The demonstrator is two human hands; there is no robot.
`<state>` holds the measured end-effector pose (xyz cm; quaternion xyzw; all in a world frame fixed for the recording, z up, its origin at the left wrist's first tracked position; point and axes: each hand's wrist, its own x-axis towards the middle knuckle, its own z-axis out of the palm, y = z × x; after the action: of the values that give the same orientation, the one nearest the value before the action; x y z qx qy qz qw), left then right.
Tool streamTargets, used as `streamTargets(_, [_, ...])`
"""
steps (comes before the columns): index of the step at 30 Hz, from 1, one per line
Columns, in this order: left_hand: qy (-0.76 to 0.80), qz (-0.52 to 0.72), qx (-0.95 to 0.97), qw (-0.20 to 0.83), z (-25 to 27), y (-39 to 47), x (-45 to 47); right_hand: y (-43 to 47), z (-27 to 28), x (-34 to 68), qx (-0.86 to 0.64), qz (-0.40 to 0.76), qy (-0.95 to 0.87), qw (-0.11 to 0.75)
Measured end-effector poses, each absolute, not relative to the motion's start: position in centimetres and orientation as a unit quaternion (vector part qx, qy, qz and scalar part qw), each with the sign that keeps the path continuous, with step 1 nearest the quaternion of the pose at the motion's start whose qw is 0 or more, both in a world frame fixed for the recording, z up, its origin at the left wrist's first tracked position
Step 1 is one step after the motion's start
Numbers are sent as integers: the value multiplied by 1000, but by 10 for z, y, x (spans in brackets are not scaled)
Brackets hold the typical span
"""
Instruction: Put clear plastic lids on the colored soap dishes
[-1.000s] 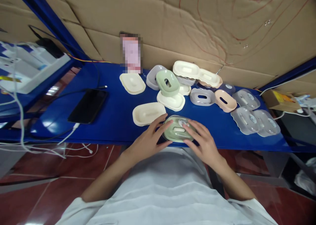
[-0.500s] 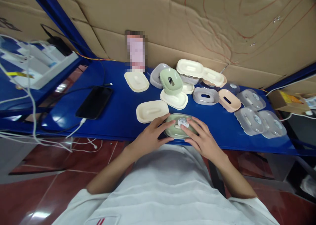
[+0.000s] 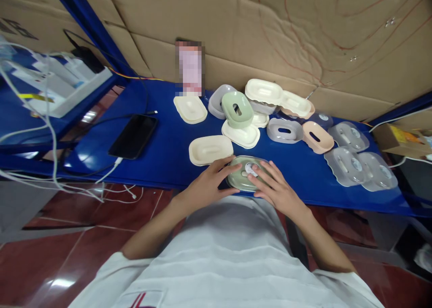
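- Since the earlier frames the view has swung, so the things on the bench [image 3: 168, 157] sit further right in it; the right hand [image 3: 281, 193] has slid slightly across the lid, and more of the pale bar there is covered.
- The green box [image 3: 243, 183], with a clear lid and a round sticker [image 3: 250, 167], lies on the bench near its front edge, between the two hands.
- The left hand [image 3: 207, 186] grasps the box's left end, thumb at its near edge and fingers over its top.
- The right hand grasps the right end, fingers spread flat on the lid, one fingertip reaching the sticker.
- Just left of the green box and a little beyond it sits a cream tray [image 3: 211, 150], near the left fingers.
- Straight beyond the box lies a cream lid [image 3: 241, 136], with a slotted green tray [image 3: 232, 101] behind it.
- Right of the box, well apart, rest several clear lids [image 3: 344, 165].
- Well left of the box lies a black phone [image 3: 133, 137], cable plugged in.
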<state>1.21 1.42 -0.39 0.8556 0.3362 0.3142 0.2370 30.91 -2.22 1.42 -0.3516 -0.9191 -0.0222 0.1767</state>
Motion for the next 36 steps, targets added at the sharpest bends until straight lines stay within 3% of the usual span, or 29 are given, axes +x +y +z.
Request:
streamTargets(22, [338, 288, 861, 247, -6, 11, 8, -27, 7, 312, -321, -72, -922, 205])
streamTargets(36, [345, 278, 861, 249, -5, 11, 15, -29, 4, 313, -333, -33, -923, 190])
